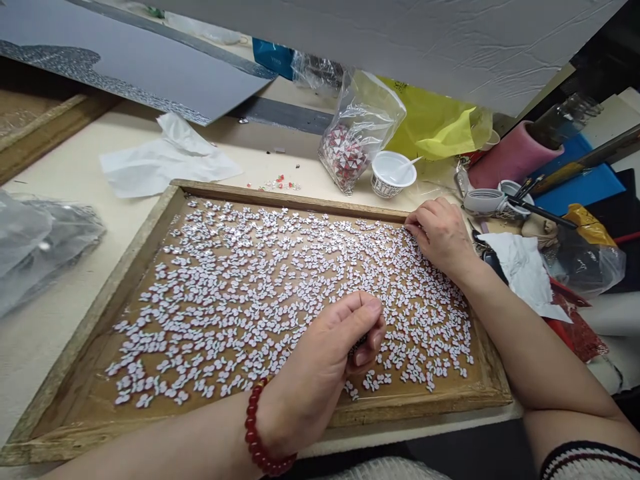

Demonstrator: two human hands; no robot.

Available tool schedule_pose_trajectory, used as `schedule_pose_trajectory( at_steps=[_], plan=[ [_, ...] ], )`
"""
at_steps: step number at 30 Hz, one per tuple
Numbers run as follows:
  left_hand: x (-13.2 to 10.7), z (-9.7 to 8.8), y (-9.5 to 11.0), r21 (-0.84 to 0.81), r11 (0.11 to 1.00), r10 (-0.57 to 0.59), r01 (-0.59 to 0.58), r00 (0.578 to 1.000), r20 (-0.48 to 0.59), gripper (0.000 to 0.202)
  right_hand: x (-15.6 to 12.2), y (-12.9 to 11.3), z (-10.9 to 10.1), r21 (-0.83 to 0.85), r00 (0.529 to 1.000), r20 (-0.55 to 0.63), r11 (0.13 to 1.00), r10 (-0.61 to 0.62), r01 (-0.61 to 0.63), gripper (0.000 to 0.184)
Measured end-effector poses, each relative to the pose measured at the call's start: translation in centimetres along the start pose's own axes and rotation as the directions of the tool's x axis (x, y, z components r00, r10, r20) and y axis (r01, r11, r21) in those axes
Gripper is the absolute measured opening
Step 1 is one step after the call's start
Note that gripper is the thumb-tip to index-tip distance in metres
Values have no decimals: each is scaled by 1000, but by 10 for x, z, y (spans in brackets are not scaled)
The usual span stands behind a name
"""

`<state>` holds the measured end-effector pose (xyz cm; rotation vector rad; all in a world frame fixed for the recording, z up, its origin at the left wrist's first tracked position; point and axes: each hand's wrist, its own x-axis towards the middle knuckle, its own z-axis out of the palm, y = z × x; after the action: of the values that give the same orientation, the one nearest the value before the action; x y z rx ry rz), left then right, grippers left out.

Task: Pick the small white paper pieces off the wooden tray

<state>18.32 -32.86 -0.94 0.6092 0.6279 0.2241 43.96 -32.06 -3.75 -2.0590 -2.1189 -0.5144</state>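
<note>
A shallow wooden tray [95,320] lies on the table, with many small white double-lobed pieces [220,300] spread over its brown bottom. Above the near right part of the tray, my left hand [350,333] is closed with the thumb over curled fingers. Something dark shows in the gap of that fist, too small to name. My right hand [437,233] is at the far right corner of the tray, among the pieces there. Its fingers are bent and pressed together, and what they pinch is hidden.
Behind the tray stand a clear bag of red and white pieces [345,157] and a white cup [394,175] with a stick in it. A crumpled tissue [165,160] lies at the back left. On the right are a pink cylinder [515,157], pens and a white tissue [525,273].
</note>
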Motion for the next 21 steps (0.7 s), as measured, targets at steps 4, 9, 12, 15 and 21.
schedule_pose_trajectory(
  at_steps=[4, 9, 12, 15, 21],
  plan=[
    [0, 0, 0, -2, 1000, -3, 3, 1000, -1, 28, 0, 0, 0, 16, 1000, 2, 1000, 10, -10, 12],
    [0, 0, 0, -1, 1000, 3, -3, 1000, 1, 28, 0, -1, -2, 19, 1000, 3, 1000, 23, -23, 12],
    [0, 0, 0, 5, 1000, 4, -4, 1000, 6, 29, -1, -1, -2, 27, 1000, 2, 999, 27, -27, 12],
    [0, 0, 0, -2, 1000, 7, -7, 1000, 5, 29, -1, 0, -2, 36, 1000, 7, 999, 26, -26, 12],
    [0, 0, 0, 8, 1000, -4, 3, 1000, 4, 29, -1, -1, -1, 28, 999, 19, 999, 41, -41, 13]
  ],
)
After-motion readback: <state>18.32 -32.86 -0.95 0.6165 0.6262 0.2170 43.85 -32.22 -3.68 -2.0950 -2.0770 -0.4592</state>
